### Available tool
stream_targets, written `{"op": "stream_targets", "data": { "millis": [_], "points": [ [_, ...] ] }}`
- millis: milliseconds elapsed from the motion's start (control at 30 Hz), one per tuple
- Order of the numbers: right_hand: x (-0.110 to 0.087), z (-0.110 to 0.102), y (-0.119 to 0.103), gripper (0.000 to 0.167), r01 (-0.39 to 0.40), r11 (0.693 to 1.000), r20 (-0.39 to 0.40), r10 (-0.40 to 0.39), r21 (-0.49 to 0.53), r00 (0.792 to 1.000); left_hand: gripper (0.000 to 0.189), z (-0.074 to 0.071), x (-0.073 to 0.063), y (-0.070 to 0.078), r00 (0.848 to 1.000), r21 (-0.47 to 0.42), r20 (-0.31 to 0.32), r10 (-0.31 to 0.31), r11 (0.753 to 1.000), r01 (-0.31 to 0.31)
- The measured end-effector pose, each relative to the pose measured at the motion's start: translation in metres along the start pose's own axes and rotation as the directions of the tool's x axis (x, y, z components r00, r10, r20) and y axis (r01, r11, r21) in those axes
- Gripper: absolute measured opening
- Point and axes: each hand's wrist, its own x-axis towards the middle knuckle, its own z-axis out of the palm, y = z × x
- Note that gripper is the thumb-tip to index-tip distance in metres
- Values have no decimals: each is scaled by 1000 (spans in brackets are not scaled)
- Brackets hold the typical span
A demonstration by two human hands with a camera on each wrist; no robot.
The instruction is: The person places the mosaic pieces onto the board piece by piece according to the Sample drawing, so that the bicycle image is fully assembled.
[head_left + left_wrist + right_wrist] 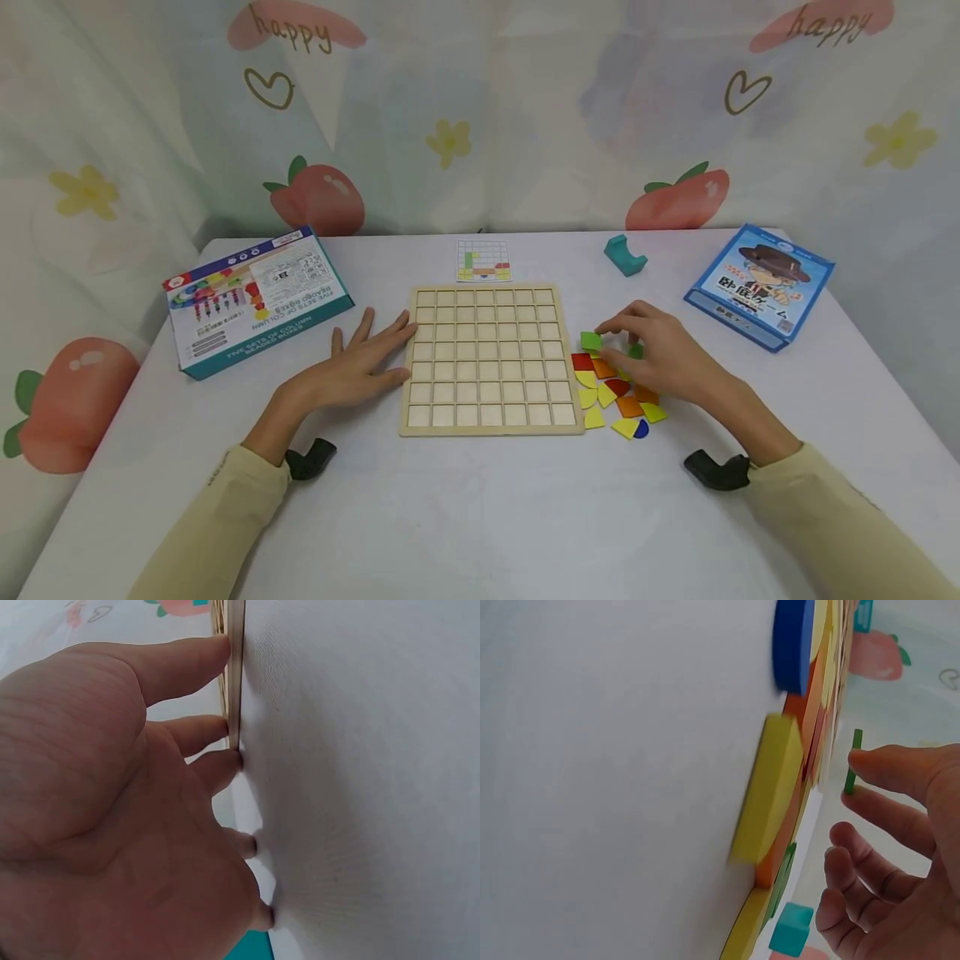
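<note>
A pale wooden board [491, 432] divided into small square cells lies in the middle of the table in the head view. My left hand [341, 375] is spread flat at its left side, with thumb and fingertips touching the board's edge. Just off the board's right side, my right hand [663, 354] pinches a green square tile [591, 341] between thumb and index finger. The right wrist view shows that green tile edge-on, raised above the table. Beneath and around this hand lie loose tiles: a red one [582, 362], orange, yellow and green pieces, and a blue rounded piece [641, 429].
Behind the board lies a small pattern card [483, 260] with a coloured grid. A teal curved block [626, 256] sits back right. One box [258, 300] lies at the left, and a blue box [761, 285] at the right. A printed curtain hangs behind the table.
</note>
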Motion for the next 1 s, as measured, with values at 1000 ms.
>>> {"op": "stream_targets", "data": {
  "millis": [1000],
  "points": [
    [24,25,-52,30,26,998,-64,-22,60,998,72,2,3,-1,1000,-1,-2,-1,1000,1]
  ]
}}
